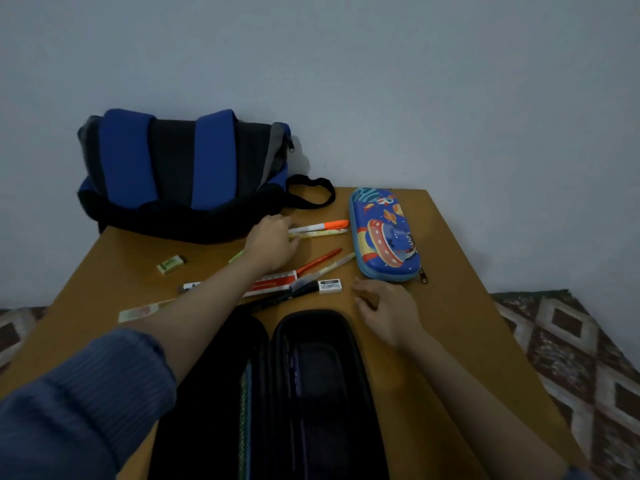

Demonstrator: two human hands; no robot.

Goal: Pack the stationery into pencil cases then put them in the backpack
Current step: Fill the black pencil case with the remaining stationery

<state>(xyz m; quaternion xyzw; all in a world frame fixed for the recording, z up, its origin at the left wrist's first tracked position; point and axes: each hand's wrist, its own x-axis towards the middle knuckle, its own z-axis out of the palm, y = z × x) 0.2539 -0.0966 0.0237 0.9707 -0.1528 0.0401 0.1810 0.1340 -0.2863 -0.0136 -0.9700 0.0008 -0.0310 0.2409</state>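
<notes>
An open black pencil case (311, 393) lies at the middle of the table's near edge, its two halves spread flat; thin pens show dimly inside. A closed blue pencil case (382, 235) printed with rockets and planets lies near the far right corner, its zip pull pointing toward the near edge.

Loose stationery is scattered across the middle of the table (460, 306). An orange highlighter (322, 225) and a pale patterned pen (327, 232) lie side by side just left of the blue case. Nearer are a red pen (318, 259), a pale green pen (337, 263), a red and white ruler (273, 284), a white eraser (329, 285) and dark pens (294, 294). Toward the left edge lie a green and white eraser (169, 264) and a pale strip-shaped ruler (145, 311).

The left hand (273, 242) reaches far across, its fingers curled round a yellow-green pen (237, 256) whose ends stick out on both sides of the hand. The right hand (384, 313) rests on the table just right of the black case and close to the white eraser, fingers loose, slightly apart, holding nothing.

A blue and black backpack (180, 174) sits at the far left corner, straps facing up, against a pale wall (346, 64). A patterned rug (571, 358) covers the floor to the right.
</notes>
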